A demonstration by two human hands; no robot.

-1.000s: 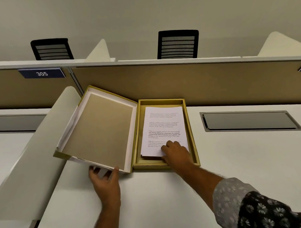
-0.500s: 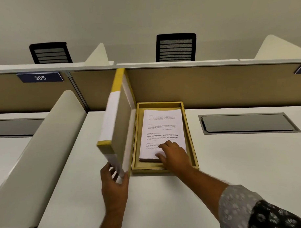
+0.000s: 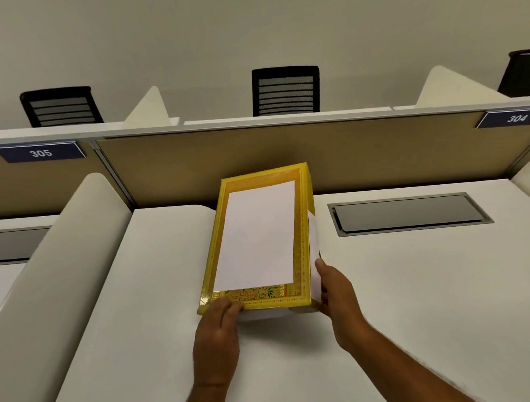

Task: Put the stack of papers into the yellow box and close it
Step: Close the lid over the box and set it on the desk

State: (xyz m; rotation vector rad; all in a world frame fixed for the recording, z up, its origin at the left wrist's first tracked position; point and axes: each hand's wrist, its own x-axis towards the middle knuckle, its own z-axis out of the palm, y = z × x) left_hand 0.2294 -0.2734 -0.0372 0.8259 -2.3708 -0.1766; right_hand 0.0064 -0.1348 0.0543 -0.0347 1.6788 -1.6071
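Lid (image 3: 260, 237) is lying over the yellow box; left hand (image 3: 217, 337) is pinching its near edge, right hand (image 3: 339, 297) is gripping its side.

Both hands, left hand (image 3: 215, 329) and right hand (image 3: 336, 291), grip the lidded yellow box (image 3: 256, 240) on the desk (image 3: 411, 286).

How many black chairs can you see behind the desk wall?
3: one chair at the left, one in the middle, one at the far right, cut off by the picture edge. More may be hidden.
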